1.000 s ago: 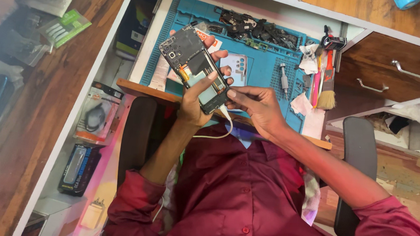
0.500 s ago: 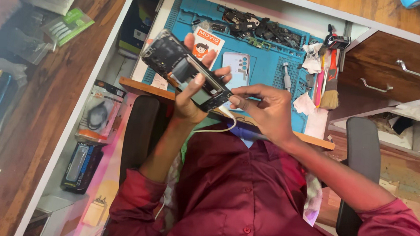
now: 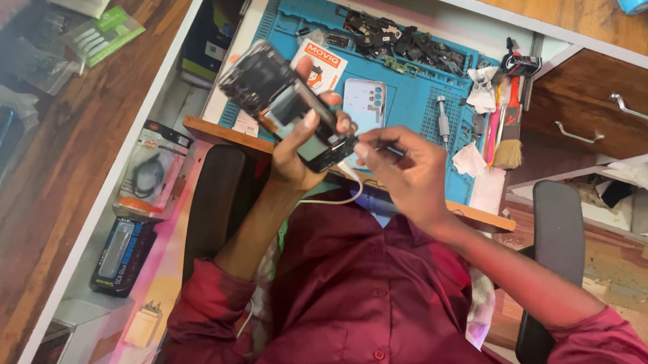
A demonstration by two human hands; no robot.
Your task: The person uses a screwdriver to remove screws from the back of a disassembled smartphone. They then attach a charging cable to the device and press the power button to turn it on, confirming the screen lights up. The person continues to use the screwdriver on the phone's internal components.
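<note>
Left hand (image 3: 299,155) grips opened phone (image 3: 287,106), raised above blue mat (image 3: 410,83) on surface. Right hand (image 3: 406,171) pinches thin tool at phone's lower end; white cable (image 3: 338,199) hangs below.

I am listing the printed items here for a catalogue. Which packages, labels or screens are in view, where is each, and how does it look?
Orange and white card packet: on the blue mat, behind the opened phone.
Green-labelled clear bag: wooden surface, upper left.
Blister pack, orange and black: white shelf, left.
Dark blue box: below that pack.
No lit screen.
</note>
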